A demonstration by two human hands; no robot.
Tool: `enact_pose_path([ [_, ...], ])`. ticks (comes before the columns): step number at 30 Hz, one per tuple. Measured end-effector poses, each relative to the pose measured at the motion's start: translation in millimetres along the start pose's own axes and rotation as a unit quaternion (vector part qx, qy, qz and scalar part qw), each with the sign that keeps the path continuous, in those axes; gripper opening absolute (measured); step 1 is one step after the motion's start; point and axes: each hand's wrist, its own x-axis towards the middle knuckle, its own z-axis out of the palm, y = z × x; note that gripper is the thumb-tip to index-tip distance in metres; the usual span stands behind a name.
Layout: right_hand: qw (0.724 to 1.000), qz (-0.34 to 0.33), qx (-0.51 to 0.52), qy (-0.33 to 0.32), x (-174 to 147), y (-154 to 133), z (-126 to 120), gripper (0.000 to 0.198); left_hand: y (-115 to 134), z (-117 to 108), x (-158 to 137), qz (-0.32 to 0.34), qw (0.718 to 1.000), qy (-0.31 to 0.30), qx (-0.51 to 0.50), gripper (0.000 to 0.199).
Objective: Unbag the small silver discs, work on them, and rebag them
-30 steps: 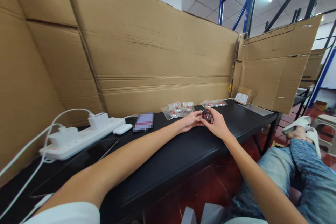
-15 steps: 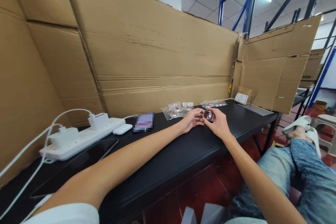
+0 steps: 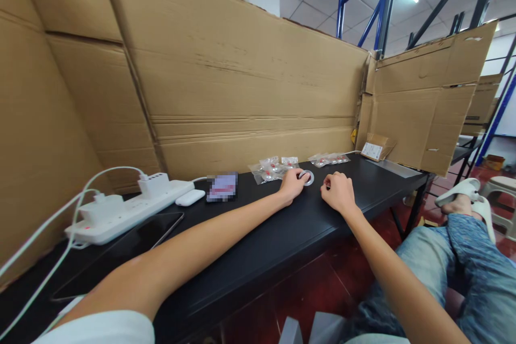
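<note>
Pale ring (image 3: 312, 178) is the landmark, held just above or on the black table (image 3: 258, 242), can't tell which. Left hand (image 3: 292, 185) pinches its left side between thumb and fingers. Right hand (image 3: 338, 191) sits right of the ring, near but apart, fingers curled in; can't tell whether they enclose anything. Bare black surface runs from the ring toward the near table edge, and rightward past the right hand to the table's end. Cardboard wall (image 3: 242, 75) bounds the far side, behind the ring. Containers: clear plastic packets (image 3: 268, 172) just left and behind, red bits inside, other contents unclear; more packets (image 3: 328, 159) behind and right, also showing red. Small carton (image 3: 381, 146) farther right, contents hidden. Well left: phone (image 3: 221, 187), white case (image 3: 190, 198), power strip (image 3: 121, 220). Writing: carton bears a white label, print too small to read; phone screen pixelated, illegible.
</note>
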Motion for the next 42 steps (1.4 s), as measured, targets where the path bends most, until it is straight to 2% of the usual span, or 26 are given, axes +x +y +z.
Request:
enact_pose_path([
  [4,0.998,-0.023,-0.036,-0.048,0,-2,3,0.013,5,-3,-4,0.007,0.991,0.004,0.134,0.016],
  [8,0.998,-0.052,-0.017,-0.038,3,3,8,0.015,9,-2,-6,0.026,0.987,-0.01,0.156,0.012],
  [10,1.0,-0.027,-0.012,0.001,6,6,12,0.017,9,-2,-7,0.03,0.989,-0.019,0.143,0.009],
  [13,0.998,0.047,-0.025,0.043,8,11,20,0.014,8,-1,-7,0.052,0.99,-0.038,0.125,0.005],
  [16,0.995,0.086,-0.048,0.026,9,13,27,0.017,7,-1,-7,0.084,0.983,-0.06,0.152,0.009],
  [18,0.996,0.069,-0.049,0.002,10,14,30,0.017,7,0,-9,0.097,0.978,-0.055,0.178,0.014],
  [22,1.0,-0.015,-0.013,-0.012,13,18,33,0.011,12,2,-14,0.146,0.973,-0.042,0.175,0.027],
  [24,0.998,-0.056,0.022,-0.005,14,20,33,0.01,15,3,-17,0.19,0.963,-0.07,0.177,0.029],
  [27,0.992,-0.085,0.09,0.008,14,20,32,0.01,19,4,-19,0.226,0.951,-0.118,0.176,0.022],
  [30,0.986,-0.076,0.145,0.032,12,17,26,0.01,22,3,-18,0.208,0.961,-0.112,0.143,0.009],
  [34,0.977,-0.042,0.181,0.107,7,9,13,0.012,24,-1,-16,0.148,0.985,-0.032,0.082,0.005],
  [37,0.969,-0.089,0.205,0.106,3,5,7,0.012,26,-4,-18,0.119,0.993,-0.005,0.024,0.007],
  [40,0.958,-0.148,0.231,0.081,3,5,8,0.013,27,-5,-18,0.122,0.992,-0.024,-0.006,0.01],
  [42,0.954,-0.154,0.247,0.072,4,6,11,0.012,28,-5,-18,0.13,0.991,-0.042,0.001,0.013],
])
